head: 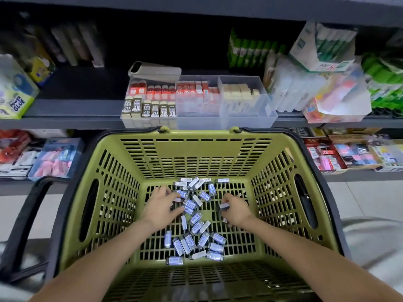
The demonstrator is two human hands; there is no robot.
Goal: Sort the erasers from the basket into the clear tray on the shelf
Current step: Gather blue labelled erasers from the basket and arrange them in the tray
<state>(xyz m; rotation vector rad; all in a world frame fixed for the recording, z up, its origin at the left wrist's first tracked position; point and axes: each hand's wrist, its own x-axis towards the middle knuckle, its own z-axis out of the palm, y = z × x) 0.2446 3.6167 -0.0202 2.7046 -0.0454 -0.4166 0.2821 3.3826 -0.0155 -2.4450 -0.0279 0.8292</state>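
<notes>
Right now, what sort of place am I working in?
Most likely a stationery aisle in a shop: dark grey shelves carrying a yellow Power Glue box, a clear plastic compartment tray of sleeved 2B erasers, and a green slatted plastic shopping basket holding loose blue-labelled erasers.

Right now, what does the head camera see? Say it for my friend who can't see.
The left hand touches and the right hand grips small blue-and-white erasers scattered in a green basket. Behind, a clear tray on the shelf holds rows of other erasers.
</notes>
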